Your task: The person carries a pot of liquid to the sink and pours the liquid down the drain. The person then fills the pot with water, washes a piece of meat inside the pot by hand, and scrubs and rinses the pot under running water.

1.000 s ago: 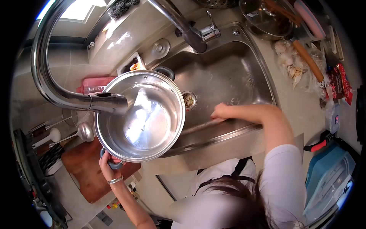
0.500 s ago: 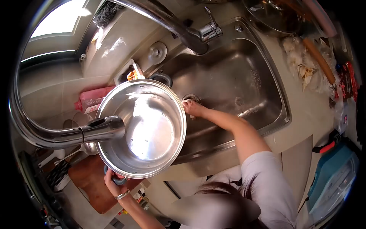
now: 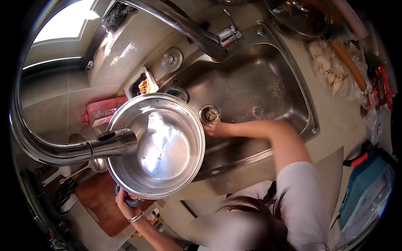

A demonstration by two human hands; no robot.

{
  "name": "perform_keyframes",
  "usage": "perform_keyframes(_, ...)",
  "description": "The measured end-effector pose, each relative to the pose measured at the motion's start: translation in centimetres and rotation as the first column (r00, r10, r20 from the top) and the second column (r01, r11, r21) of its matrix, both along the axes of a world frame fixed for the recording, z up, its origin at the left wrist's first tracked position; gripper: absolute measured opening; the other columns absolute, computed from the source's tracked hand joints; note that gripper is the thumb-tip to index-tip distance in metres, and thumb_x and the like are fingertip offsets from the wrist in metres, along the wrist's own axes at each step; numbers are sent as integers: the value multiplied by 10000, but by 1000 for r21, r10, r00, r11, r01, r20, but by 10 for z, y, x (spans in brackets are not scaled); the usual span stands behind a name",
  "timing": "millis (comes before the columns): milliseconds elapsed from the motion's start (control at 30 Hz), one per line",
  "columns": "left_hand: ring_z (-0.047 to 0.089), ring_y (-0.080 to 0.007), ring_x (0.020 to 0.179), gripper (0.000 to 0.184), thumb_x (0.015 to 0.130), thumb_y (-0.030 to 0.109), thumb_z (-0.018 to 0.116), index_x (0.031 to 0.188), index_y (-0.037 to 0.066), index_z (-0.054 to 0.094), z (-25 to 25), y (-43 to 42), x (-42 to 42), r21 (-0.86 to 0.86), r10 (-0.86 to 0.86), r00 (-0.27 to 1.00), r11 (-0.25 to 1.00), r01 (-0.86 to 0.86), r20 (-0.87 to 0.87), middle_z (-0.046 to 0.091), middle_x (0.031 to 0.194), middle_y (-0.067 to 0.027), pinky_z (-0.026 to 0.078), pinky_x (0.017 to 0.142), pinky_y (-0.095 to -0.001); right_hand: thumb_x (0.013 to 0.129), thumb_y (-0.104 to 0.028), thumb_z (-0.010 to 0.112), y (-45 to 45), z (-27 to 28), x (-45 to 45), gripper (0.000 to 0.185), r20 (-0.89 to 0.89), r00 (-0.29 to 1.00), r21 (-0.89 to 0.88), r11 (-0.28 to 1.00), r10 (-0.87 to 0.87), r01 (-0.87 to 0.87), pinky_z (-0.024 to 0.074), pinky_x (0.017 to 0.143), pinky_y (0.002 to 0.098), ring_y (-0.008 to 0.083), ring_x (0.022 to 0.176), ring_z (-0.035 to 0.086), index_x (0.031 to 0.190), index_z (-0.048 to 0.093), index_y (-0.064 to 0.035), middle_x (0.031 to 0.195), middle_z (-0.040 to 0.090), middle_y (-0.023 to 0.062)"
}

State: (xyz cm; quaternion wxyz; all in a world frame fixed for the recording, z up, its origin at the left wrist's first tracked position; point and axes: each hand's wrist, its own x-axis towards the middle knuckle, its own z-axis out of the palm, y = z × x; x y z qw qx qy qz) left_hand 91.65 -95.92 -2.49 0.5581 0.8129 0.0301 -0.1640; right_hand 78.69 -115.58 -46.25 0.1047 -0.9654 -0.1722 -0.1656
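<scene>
My left hand [image 3: 127, 202] is closed round the near grey handle of a large steel pot [image 3: 163, 148], which it holds at the left end of the sink. The far handle [image 3: 177, 93] points toward the back of the sink, and the pot's bottom is bright with reflections. The spout [image 3: 121, 141] reaches over the pot's left rim. My right hand [image 3: 216, 129] is low in the sink basin [image 3: 251, 79], just below the drain strainer [image 3: 209, 113], which has scraps in it. Blur and the hand's angle hide its fingers.
A tap lever [image 3: 230, 24] stands at the sink's back edge. At the left are a pink bottle [image 3: 102, 111], a ladle [image 3: 98, 165] and a brown board [image 3: 100, 203]. A glass-lidded pot [image 3: 297, 19], plastic bags [image 3: 324, 69] and a teal container [image 3: 363, 190] are on the right.
My right hand reached the drain from the right, then drew back slightly toward the front, uncovering the strainer. The pot appears lower in view, still held by my left hand.
</scene>
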Motion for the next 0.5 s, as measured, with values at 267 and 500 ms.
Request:
perform_keyframes(267,500,-180,402,190,837,171,497,679,70,461,-9,18,5,-101,6,997,995,-14,-73,520,538,-64,381,281,-323,724,-273,596,-80,23,15,266,-447,894,142,988,6,65,462,778,351,250,966,537,896,626,-73,983,555,110)
perform_keyframes(500,479,-145,402,188,831,152,502,670,76,443,-1,21,-5,-36,-39,997,999,37,-63,514,580,-33,385,361,-270,773,-217,545,-77,36,-14,182,60,998,166,986,-30,20,476,792,341,262,1013,532,828,599,-51,913,562,103)
